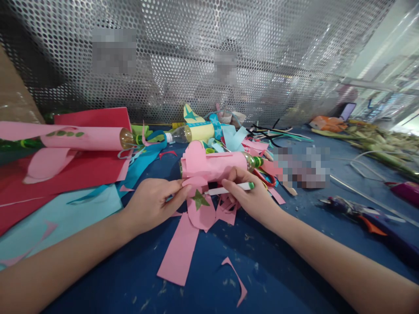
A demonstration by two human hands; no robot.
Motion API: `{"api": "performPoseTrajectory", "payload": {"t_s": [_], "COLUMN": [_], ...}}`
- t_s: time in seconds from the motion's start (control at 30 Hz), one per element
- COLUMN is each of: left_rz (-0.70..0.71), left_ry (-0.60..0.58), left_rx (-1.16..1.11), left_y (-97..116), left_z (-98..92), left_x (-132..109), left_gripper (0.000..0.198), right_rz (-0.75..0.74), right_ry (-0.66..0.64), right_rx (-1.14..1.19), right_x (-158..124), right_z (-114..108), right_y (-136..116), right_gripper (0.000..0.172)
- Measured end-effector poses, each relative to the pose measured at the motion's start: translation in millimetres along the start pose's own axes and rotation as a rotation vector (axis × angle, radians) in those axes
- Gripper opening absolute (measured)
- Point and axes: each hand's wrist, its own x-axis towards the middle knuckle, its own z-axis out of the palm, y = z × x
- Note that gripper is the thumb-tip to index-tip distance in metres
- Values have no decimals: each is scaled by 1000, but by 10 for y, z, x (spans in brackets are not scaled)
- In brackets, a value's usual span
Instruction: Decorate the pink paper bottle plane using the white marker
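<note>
A plastic bottle wrapped in pink paper (225, 162) lies on its side before me, its green neck (258, 162) to the right. From it a rounded pink paper wing (201, 218) hangs toward me, bearing a dark green star (199, 199). My left hand (155, 200) pinches the wing's upper left edge between thumb and finger. In my right hand (247, 192) is a white marker pen (225, 189) with a green end, its tip pointing left at the star's right side. Whether the tip touches the paper I cannot tell. Pink scraps (227, 209) lie under and beside the wing.
Another pink-wrapped bottle (85, 138) rests on red paper (39, 187) at left. Behind lies a yellow-wrapped bottle (199, 132). Red-handled scissors (266, 178) are partly covered by scraps. A glue gun (369, 222) and its cord occupy the right, with dry husks (386, 152) beyond.
</note>
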Motion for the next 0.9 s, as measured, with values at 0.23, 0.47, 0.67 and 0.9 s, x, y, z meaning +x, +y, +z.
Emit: {"api": "performPoseTrajectory", "payload": {"t_s": [0.23,0.47,0.67,0.9], "left_rz": [12,7,28,22], "left_ry": [7,8,22,8], "left_rx": [-4,8,19,20], "left_y": [9,-4,19,37], "left_z": [-9,16,-14,-31], "left_x": [9,-1,16,42], "left_gripper": [54,54,56,57], "right_rz": [5,-25,0,-6], "right_ry": [-1,23,41,48], "right_rx": [11,-16,-21,-37], "right_x": [1,13,15,15], "right_z": [5,-6,-14,-17], "right_y": [0,4,1,3], "right_gripper": [29,28,25,25]}}
